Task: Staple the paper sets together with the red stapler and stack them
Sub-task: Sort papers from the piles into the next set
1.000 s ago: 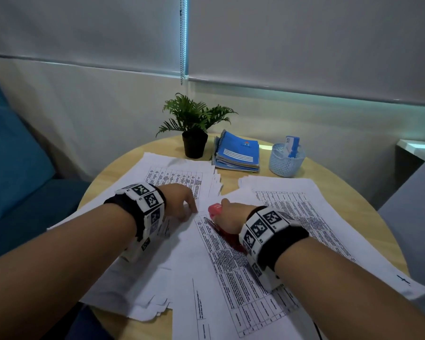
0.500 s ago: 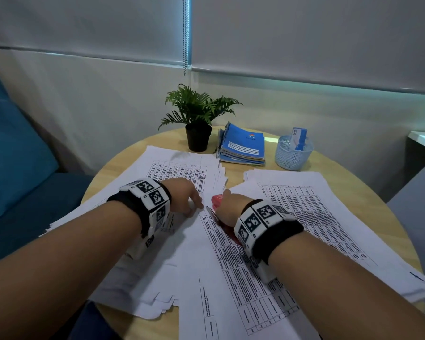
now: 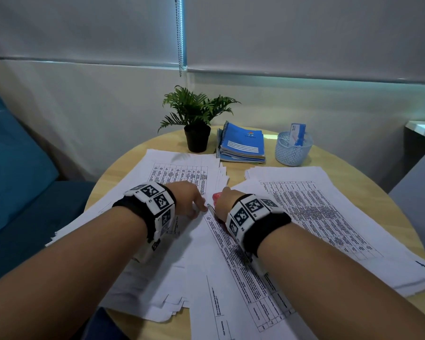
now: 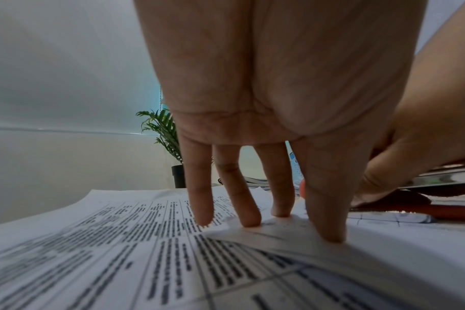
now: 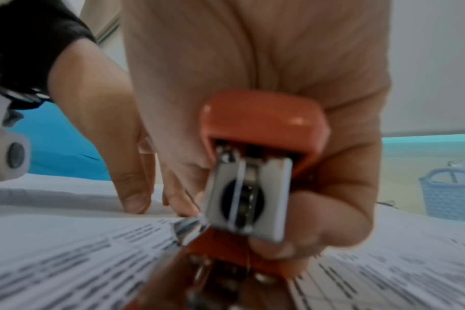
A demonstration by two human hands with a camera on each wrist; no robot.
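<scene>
Head view: on the round pale-wood table (image 3: 349, 192), the left hand (image 3: 187, 200) rests with fingers straight on the upper corner of a set of white printed paper sheets (image 3: 231, 278) lying near the table's middle and running off its near edge. The right hand (image 3: 227, 202) is curled round the red metal stapler (image 3: 216, 196), which sits at that same corner; only the stapler's red tip and a sliver of steel show, the rest is hidden under the hand and wristband. Further piles of printed sheets lie toward the left (image 3: 182, 168) and right (image 3: 317, 204) edges. At the far edge stand a small green plant in a black pot (image 3: 197, 141), a stack of blue spiral notebooks (image 3: 242, 146) and a pale blue woven basket (image 3: 292, 150).

Left wrist view: four straight fingertips (image 4: 250, 218) press down a lifted paper corner; the stapler is mostly cut off at the right edge.

Right wrist view: blurred, the stapler's rear end (image 5: 260, 163) fills the centre, grasped in the clenched fingers (image 5: 319, 220); its mouth is hard to make out.
</scene>
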